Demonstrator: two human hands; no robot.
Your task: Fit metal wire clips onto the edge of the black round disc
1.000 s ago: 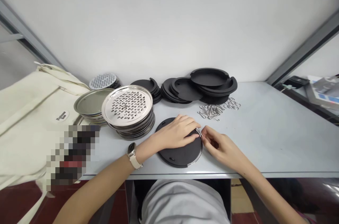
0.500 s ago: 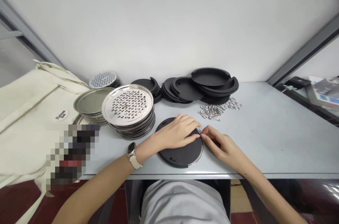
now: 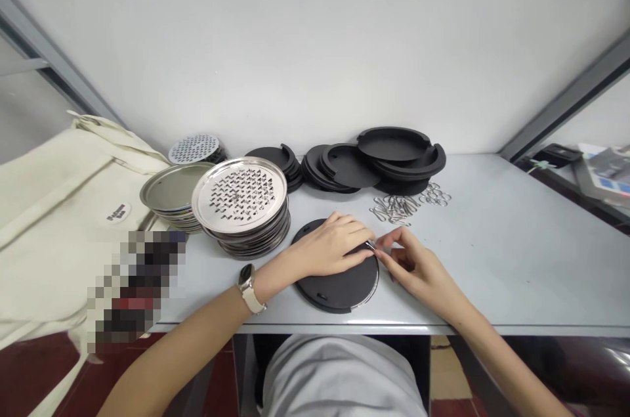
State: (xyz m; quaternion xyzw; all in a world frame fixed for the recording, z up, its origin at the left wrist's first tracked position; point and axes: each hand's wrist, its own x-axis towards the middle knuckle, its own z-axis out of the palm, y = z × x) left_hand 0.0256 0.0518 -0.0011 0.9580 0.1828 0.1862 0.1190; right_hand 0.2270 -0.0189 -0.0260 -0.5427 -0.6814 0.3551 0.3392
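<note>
A round black plate (image 3: 339, 289) with small slots lies near the table's front edge, and a thin metal rim shows along its right side. Across its top rests my left hand (image 3: 337, 243), thumb and forefinger closed about a small shiny metal clip (image 3: 370, 245) at the plate's right edge. From the other side, my right hand (image 3: 408, 259) pinches at the end of that same clip with thumb and forefinger, its other fingers curled. The fingertips partly hide the clip, so its full shape cannot be seen.
Left of the plate stands a stack of round metal graters (image 3: 241, 197), with round tins (image 3: 174, 187) beside it. Black round trays (image 3: 394, 144) are piled along the wall. Loose wire clips (image 3: 396, 207) lie behind my hands. A cream cloth bag (image 3: 54, 207) is at far left.
My right forefinger has lifted and spread slightly, and more of the metal clip shows between the hands. The left hand and the black plate have stayed about where they were.
</note>
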